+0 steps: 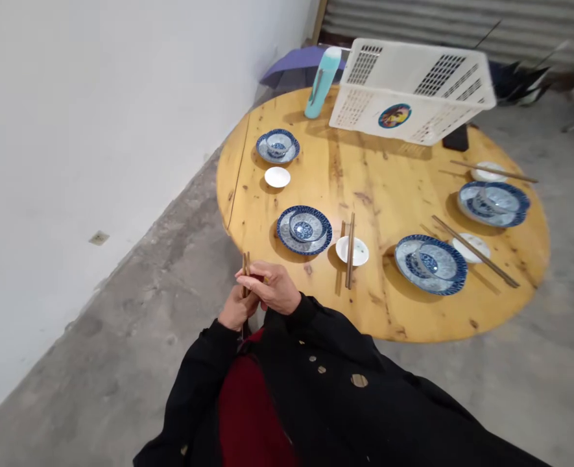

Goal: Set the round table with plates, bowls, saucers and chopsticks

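Right hand [277, 287] curled against left hand [235, 310] (chopsticks [246, 263] gripped between).

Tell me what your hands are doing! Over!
Left hand gripping chopsticks, right hand touching them. Chopsticks side by side. Patterned plate close by on table.

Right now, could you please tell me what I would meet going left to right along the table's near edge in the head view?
Held chopsticks, first blue-rimmed plate, first white dish, second blue-rimmed plate, second white dish.
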